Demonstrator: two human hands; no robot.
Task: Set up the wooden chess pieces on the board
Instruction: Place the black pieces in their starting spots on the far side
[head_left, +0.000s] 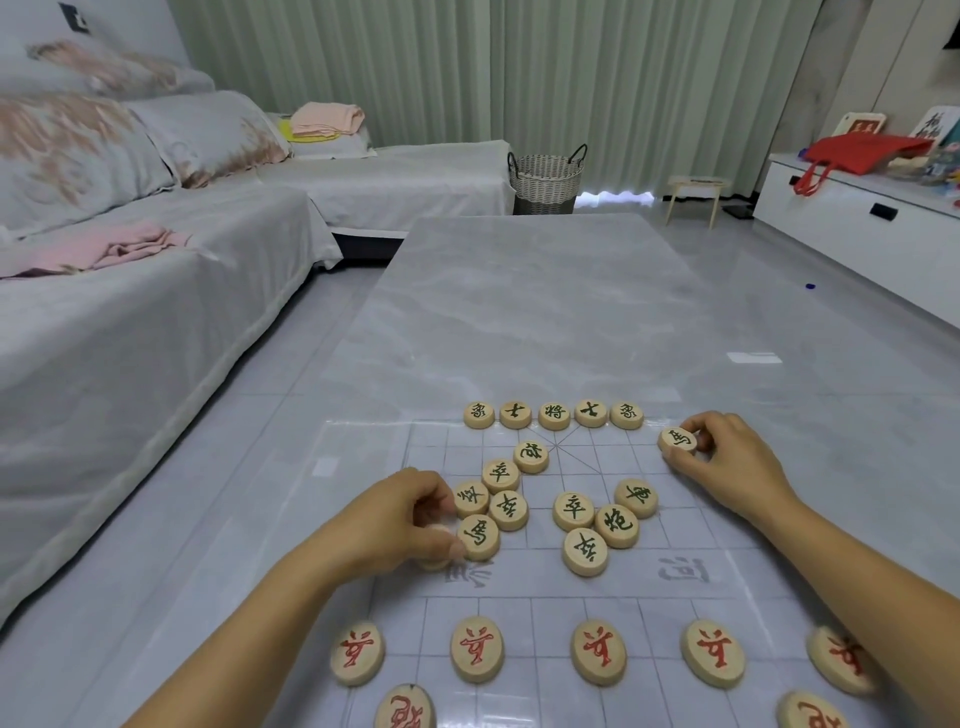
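A clear gridded board sheet (582, 587) lies on the grey marble table. Several round wooden pieces with dark characters form a row (554, 415) along its far edge. More dark-marked pieces lie loose in the middle (573, 510). Red-marked pieces (476, 649) stand in a row near me. My right hand (727, 462) pinches a dark-marked piece (678, 440) at the far right of the board, just right of the row. My left hand (410, 514) curls its fingers round a partly hidden piece (435, 545), beside another dark-marked piece (478, 537).
The marble table (545, 312) stretches away beyond the board. A grey-covered sofa (130, 312) runs along the left. A woven basket (546, 182), a small stool (693, 195) and a white cabinet (857, 218) with a red bag stand at the back and right.
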